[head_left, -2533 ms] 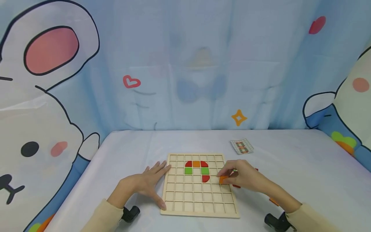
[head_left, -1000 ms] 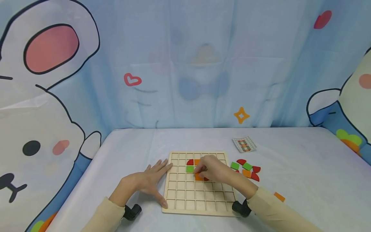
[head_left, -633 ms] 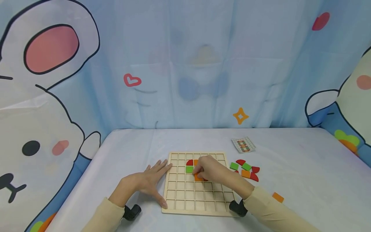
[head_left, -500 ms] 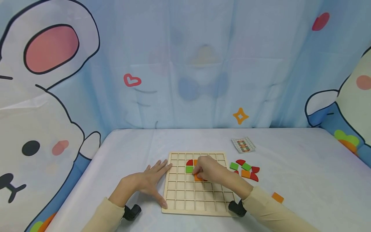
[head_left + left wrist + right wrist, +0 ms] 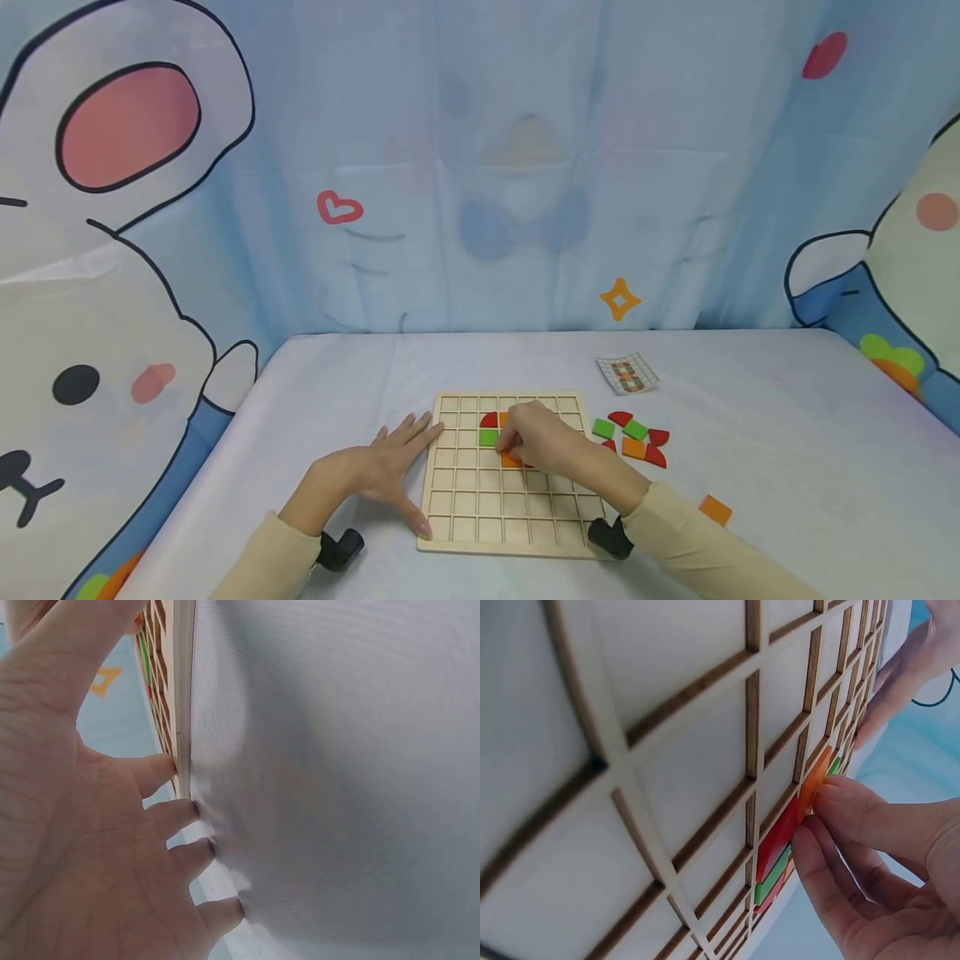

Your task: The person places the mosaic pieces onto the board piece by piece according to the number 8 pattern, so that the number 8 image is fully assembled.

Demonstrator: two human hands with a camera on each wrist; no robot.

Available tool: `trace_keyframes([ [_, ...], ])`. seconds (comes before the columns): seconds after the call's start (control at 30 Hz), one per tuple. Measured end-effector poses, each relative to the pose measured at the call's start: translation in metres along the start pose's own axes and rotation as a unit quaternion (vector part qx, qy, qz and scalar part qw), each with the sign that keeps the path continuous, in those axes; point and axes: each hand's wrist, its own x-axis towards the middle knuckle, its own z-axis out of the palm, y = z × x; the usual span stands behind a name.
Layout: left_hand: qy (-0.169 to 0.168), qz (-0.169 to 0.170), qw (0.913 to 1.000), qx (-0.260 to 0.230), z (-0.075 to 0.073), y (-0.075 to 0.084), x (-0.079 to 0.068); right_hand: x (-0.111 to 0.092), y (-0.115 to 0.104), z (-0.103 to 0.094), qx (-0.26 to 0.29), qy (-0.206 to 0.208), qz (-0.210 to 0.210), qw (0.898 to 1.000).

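Your right hand [image 5: 543, 437] has crossed from the right edge of the grid board [image 5: 480, 504], where it was 2.5 seconds ago, to the board's upper middle. Thumb and fingertips, drawn almost together, pinch the orange square tile [image 5: 814, 780], which now sits beside the red quarter-round tile [image 5: 778, 838]. Your left hand [image 5: 382, 475] stays spread along the board's left side, holding nothing. The loose tiles [image 5: 633, 447], right of centre, are now uncovered.
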Motion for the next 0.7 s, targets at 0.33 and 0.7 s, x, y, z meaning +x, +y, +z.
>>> trace_keyframes([
  [0.33,-0.002,0.003,1.0,-0.005,-0.001,0.0,0.0,-0.011,0.012,-0.007,0.029,0.034,-0.072,0.996],
  [0.7,-0.004,0.008,0.9999,-0.012,0.001,-0.001,0.001,-0.043,0.034,-0.034,0.029,0.049,-0.067,0.996],
])
